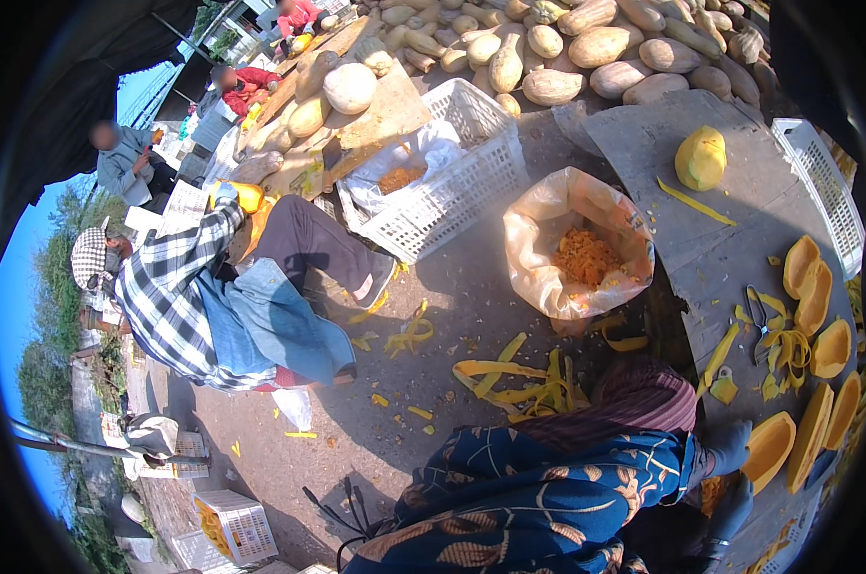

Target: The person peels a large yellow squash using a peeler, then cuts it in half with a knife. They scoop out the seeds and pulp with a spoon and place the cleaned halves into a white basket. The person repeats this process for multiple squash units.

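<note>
My left hand [728, 446], in a grey-blue glove, grips the near end of a hollowed orange squash half [771, 446]. Just below it, my gloved right hand [734, 506] is by the same half's lower end, beside orange pulp [712, 493]; its fingertips and anything in them are hidden. More hollowed halves [831, 348] lie on the grey board [755, 208]. A metal-framed peeler [758, 319] rests near curled peel strips [788, 355]. Farther up the board sits a partly peeled yellow squash [701, 158]. An open plastic sack [540, 276] left of the board holds shredded orange pulp [585, 257].
A person in a checked shirt [182, 280] sits at left, handling an orange squash. White plastic crates [440, 215] stand beyond the sack. Whole squashes [605, 43] are piled at the top. Peel strips [504, 373] litter the ground by my knee. Other people [128, 168] work at upper left.
</note>
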Demonstrator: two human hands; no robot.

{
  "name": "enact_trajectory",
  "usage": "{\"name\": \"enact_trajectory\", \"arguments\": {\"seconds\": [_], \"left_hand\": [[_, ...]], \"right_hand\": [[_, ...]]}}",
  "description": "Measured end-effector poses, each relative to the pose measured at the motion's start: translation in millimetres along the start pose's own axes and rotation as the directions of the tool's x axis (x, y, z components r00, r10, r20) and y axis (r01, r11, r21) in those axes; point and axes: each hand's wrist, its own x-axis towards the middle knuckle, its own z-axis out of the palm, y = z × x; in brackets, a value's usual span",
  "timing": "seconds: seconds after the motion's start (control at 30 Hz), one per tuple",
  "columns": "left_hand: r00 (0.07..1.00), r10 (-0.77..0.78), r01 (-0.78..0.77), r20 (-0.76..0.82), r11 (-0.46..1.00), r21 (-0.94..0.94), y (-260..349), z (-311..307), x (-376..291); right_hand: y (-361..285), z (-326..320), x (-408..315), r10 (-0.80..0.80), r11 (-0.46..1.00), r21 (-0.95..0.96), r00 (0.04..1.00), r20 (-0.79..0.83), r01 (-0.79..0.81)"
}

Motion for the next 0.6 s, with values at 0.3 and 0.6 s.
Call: {"name": "enact_trajectory", "arguments": {"seconds": [0.3, 0.6], "left_hand": [[0.996, -0.027, 0.028, 0.083, 1.0, -0.006, 5, -13, -1], [0.999, -0.031, 0.032, 0.039, 0.999, -0.028, 10, -16, -3]], "right_hand": [[16, 12, -7, 0.062, 0.998, -0.007, 0.998, -0.023, -0.062], [38, 13, -8, 0.12, 0.992, -0.054, 0.99, 0.081, -0.115]]}}
